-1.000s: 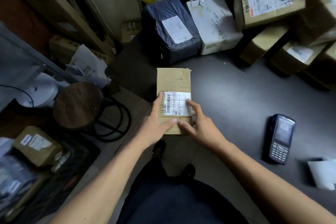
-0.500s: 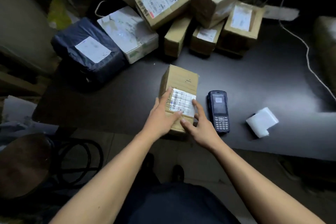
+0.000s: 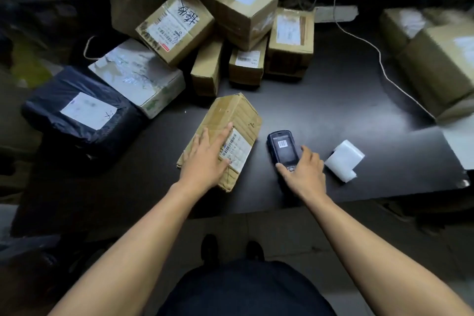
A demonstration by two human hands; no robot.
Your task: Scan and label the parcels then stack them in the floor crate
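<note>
- Cardboard parcel lies flat on the dark table, label side up, long axis running roughly 7 to 1 o'clock.
- Left hand rests on top of it, fingers straight and spread, pressing it down; fingertips overlap the near-left edge of the shipping label.
- Handheld scanner lies just beside the parcel at its 3 o'clock, not touching it.
- Right hand grips the scanner's near end, thumb on one side, fingers curled round the other. Cannot tell if it is lifted off the table.
- White label printer sits near the scanner, at its 3 o'clock.
- Unprocessed pile of parcels sits at 12 o'clock from the held one; black poly-bag parcel at 9 to 10 o'clock.
- Floor crate: not in view.
- Judgement: scan step, just starting; no new label on the parcel yet, stacking not begun.
- Next move calls for raising the scanner, aiming its head at the barcode, and shifting the left fingertips off the label so the code reads clean.
</note>
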